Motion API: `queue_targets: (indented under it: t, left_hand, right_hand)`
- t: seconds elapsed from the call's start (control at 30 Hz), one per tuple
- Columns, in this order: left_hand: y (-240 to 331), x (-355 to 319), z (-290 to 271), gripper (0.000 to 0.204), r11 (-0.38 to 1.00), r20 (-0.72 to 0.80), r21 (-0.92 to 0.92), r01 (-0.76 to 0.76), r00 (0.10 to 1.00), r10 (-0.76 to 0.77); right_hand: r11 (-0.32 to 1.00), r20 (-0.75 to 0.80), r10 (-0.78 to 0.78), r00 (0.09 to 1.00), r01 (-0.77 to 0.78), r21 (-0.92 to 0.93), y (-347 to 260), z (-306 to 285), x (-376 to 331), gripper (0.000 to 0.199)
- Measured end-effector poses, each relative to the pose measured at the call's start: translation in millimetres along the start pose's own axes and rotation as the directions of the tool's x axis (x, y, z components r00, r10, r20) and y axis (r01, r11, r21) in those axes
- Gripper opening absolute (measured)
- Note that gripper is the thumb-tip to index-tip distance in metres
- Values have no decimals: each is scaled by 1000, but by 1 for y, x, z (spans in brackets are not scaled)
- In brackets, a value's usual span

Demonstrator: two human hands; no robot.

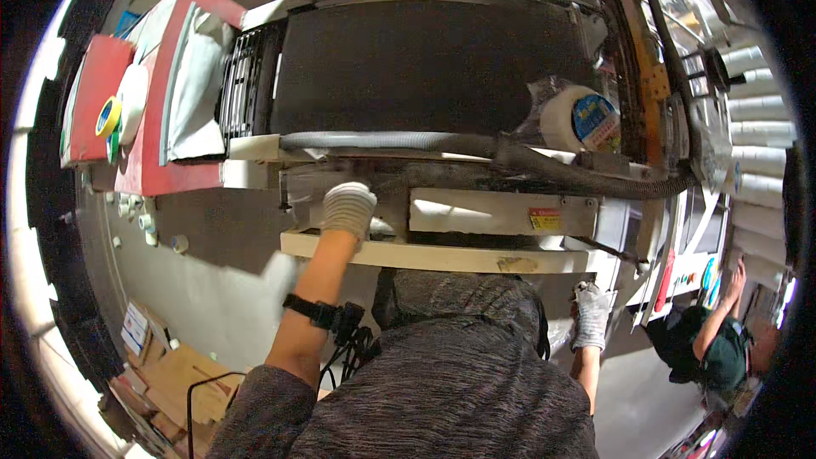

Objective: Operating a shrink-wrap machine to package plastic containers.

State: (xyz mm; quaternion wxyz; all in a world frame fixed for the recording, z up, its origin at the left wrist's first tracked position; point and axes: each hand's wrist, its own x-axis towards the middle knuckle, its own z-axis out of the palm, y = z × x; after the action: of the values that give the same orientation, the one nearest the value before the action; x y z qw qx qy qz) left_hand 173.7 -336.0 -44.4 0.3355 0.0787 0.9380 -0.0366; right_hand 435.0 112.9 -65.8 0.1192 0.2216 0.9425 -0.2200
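Note:
My left hand [348, 210], in a white knitted glove, reaches forward and rests on the front ledge [442, 257] of a cream-coloured machine, just under a corrugated grey hose [399, 144]. Whether its fingers grip anything is hidden by the back of the glove. My right hand [591, 316], also gloved, hangs low at my right side below the ledge, fingers loosely curled, with nothing seen in it. A black band with cables [327, 314] sits on my left forearm. A wide dark belt surface [425, 64] lies on top of the machine.
A wrapped white tape roll [580, 121] lies at the belt's right end. Red-edged tables [170, 85] with a yellow tape roll [108, 116] stand at left. Cardboard pieces [174, 374] lie on the floor. Another person [722, 340] works at lower right beside stacked white tubes [756, 136].

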Motion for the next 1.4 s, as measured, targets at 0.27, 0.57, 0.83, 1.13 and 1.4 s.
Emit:
queue_targets:
  t: [0.27, 0.57, 0.83, 1.13, 1.4]
  left_hand:
    - [-7, 12, 25, 13, 992, 14, 112, -62, 998, 61]
    - [-26, -16, 29, 22, 982, -441, -168, -92, 897, 9]
    - [-39, -30, 6, 22, 838, -337, -428, -338, 920, 199]
    - [-70, -26, 25, 23, 780, -242, -404, -479, 878, 413]
    - [-59, -51, 10, 32, 779, -151, -498, -381, 922, 355]
  right_hand:
    - [918, 39, -21, 999, 4, 397, -108, 0, 11, 12]
    - [812, 260, -562, 785, 584, -8, -276, -17, 42, 18]
    - [577, 153, -802, 577, 815, -46, -369, 35, 72, 31]
    - [600, 562, -665, 492, 800, 8, -387, 95, 88, 23]
    - [699, 714, -546, 438, 708, 101, -392, 82, 86, 27]
